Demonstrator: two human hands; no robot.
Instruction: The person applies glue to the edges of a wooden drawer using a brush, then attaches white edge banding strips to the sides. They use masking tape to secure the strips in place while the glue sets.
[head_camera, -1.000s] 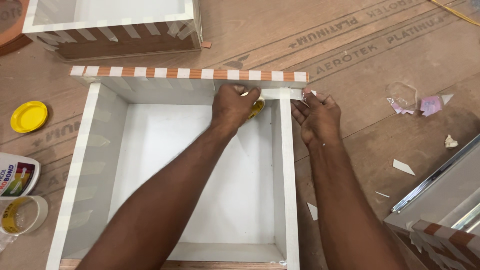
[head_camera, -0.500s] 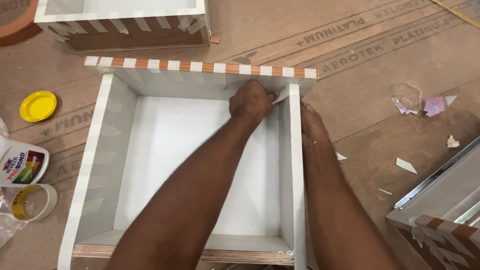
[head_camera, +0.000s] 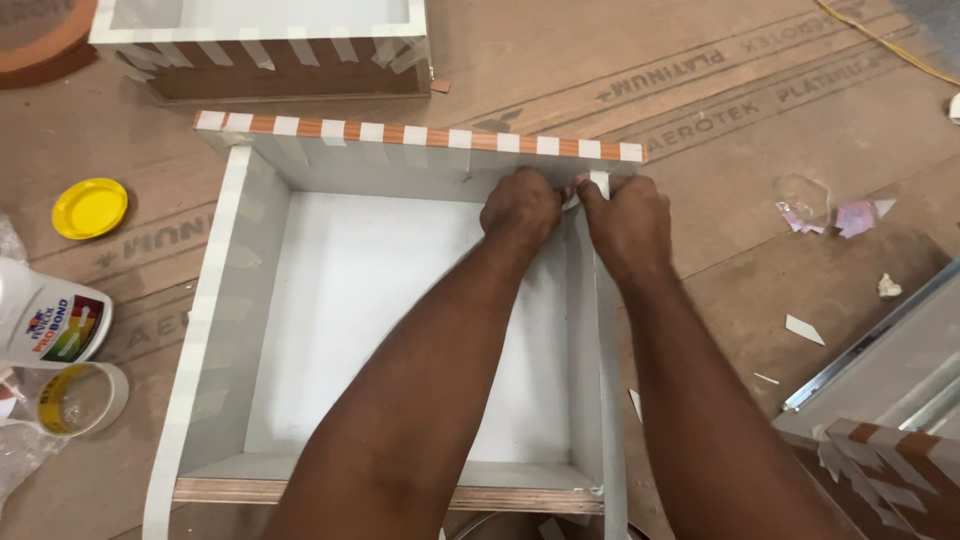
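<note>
A white open-topped box (head_camera: 230, 300) with a plywood edge lies on the brown board floor. Its far wall is striped with pieces of white tape (head_camera: 420, 135). Both my hands meet at the box's far right corner. My left hand (head_camera: 520, 212) is curled inside the corner, knuckles up. My right hand (head_camera: 628, 222) rests on the right wall's top edge. Its fingertips pinch a short white tape strip (head_camera: 598, 184) that stands over the corner. My left thumb touches the same strip. My forearms hide part of the box's floor and right wall.
A second taped box (head_camera: 260, 45) sits at the far left. Left of the box lie a yellow lid (head_camera: 90, 207), a white glue bottle (head_camera: 48, 322) and a tape roll (head_camera: 80, 396). Paper scraps (head_camera: 832, 215) and a metal-edged panel (head_camera: 880, 370) lie at the right.
My right hand has moved left onto the corner beside my left hand. The yellow thing under my left hand a second ago is no longer visible. The view has shifted slightly.
</note>
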